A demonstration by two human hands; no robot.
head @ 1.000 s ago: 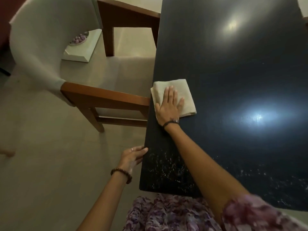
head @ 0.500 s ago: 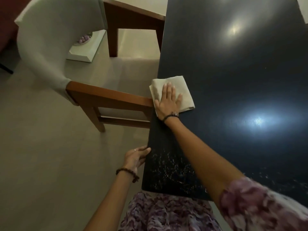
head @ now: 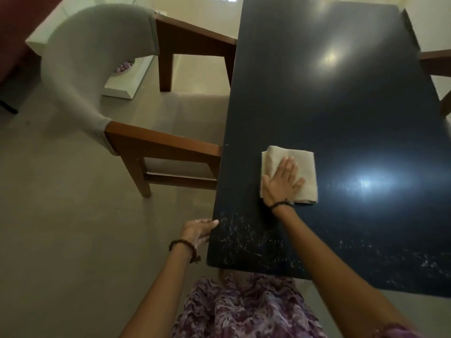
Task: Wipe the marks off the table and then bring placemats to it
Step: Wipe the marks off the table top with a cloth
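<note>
A dark glossy table [head: 336, 98] fills the right half of the head view. My right hand [head: 281, 182] lies flat, fingers straight, pressing a folded beige cloth [head: 301, 167] onto the tabletop a little in from the left edge. White speckled marks [head: 246, 240] cover the near left corner, and more marks [head: 415, 259] spread along the near right edge. My left hand [head: 197, 231] rests against the table's left edge beside the near marks, fingers relaxed. No placemats are in view.
A wooden armchair [head: 151, 140] with a pale padded back stands at the table's left side, its arm close to the table edge. A white base [head: 127, 81] holding purple beads sits on the floor behind it. Another wooden chair part [head: 436, 62] shows at the right edge.
My right hand has slid the cloth from the table's left edge to the right, further onto the tabletop. My left hand stays at the table edge. The camera view has shifted.
</note>
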